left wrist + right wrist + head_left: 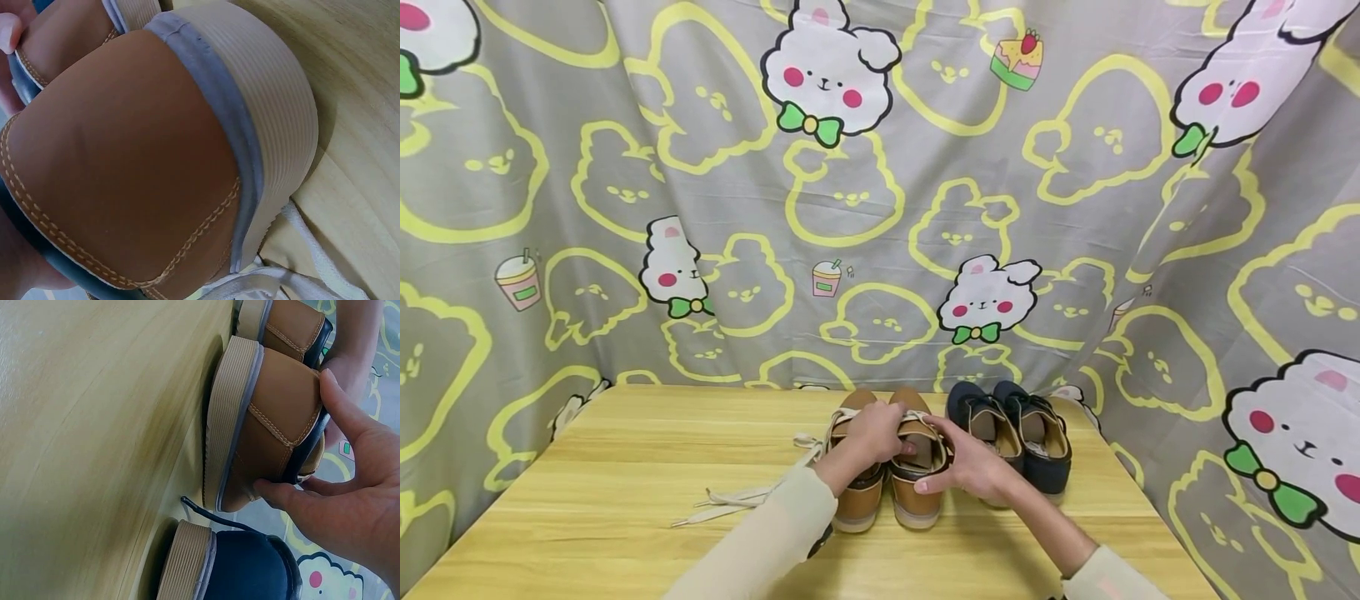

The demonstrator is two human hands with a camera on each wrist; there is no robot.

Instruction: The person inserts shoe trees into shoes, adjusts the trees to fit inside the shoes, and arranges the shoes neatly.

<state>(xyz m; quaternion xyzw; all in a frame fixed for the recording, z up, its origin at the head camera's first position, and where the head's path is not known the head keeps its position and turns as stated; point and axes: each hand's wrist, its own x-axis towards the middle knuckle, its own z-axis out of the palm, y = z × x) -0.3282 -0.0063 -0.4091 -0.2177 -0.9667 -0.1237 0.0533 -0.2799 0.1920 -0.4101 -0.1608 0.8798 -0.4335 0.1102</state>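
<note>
A pair of brown leather shoes stands side by side, heels toward me. My left hand [876, 429] reaches over the left brown shoe [856, 508] and holds the right brown shoe [917, 504] at its tongue and laces, thumb in the opening; its fingertips are partly hidden. My right hand [973, 467] grips the same shoe from the right. In the right wrist view its thumb presses the heel collar and its fingers touch the side of the brown shoe [281, 400]. Loose white laces [733, 500] trail left from the left shoe, whose heel [125, 156] fills the left wrist view.
Close on the right stands a pair of navy shoes [1048, 462], with a dark lace [219, 519] sticking out toward the brown pair. All the shoes stand near the back edge of the wooden table [625, 467]. A patterned grey curtain [865, 192] hangs behind and on both sides.
</note>
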